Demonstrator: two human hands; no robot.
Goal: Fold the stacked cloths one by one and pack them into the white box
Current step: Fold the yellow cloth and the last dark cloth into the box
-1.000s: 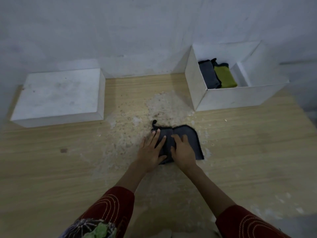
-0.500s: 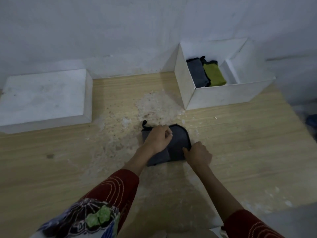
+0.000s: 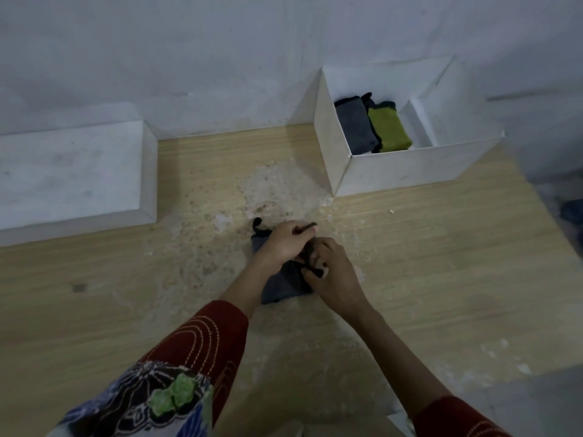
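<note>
A dark grey cloth (image 3: 280,287) lies partly folded on the wooden table (image 3: 426,263), in front of the open white box (image 3: 407,168). My left hand (image 3: 285,242) grips its far edge, fingers curled over the fabric. My right hand (image 3: 331,274) pinches the cloth's right side, right beside the left hand. Much of the cloth is hidden under both hands. Inside the box lie a folded grey cloth (image 3: 356,126) and a folded yellow-green cloth (image 3: 389,130), side by side at its left end.
A low white block (image 3: 72,175) sits at the back left against the wall. A worn, pale patch marks the table surface behind the cloth. The table's right edge runs diagonally down past the box.
Both hands went from pressing flat on the cloth to gripping it. The right hand brought the right side over toward the left, so the cloth looks narrower now.
</note>
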